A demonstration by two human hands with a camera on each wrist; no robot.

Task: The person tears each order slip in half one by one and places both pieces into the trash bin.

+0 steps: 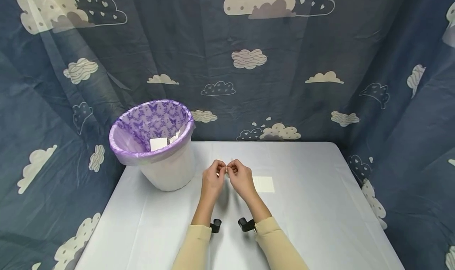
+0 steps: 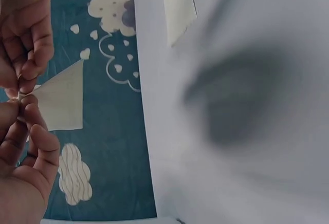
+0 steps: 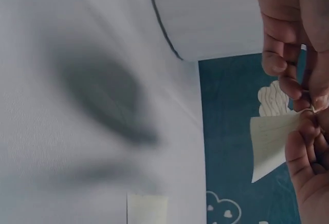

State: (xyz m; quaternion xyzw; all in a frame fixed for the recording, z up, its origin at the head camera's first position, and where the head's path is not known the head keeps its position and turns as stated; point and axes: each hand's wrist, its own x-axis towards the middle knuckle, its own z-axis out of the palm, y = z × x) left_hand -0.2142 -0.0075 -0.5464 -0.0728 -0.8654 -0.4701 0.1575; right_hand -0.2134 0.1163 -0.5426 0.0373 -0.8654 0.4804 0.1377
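Along the top and both sides of the frame, behind and beside the table (image 1: 320, 214): fabric curtain (image 1: 192, 36). Left of centre, on the table: wastebasket (image 1: 168, 169), with bin liner (image 1: 153, 119) inside and over the rim, and paper piece (image 1: 158, 144) within. At centre, right of the wastebasket: left hand (image 1: 212, 180) and right hand (image 1: 242, 179) side by side, paper sheet (image 2: 66, 101) between their fingertips. Just right of the right hand, flat on the table: paper square (image 1: 264, 184).
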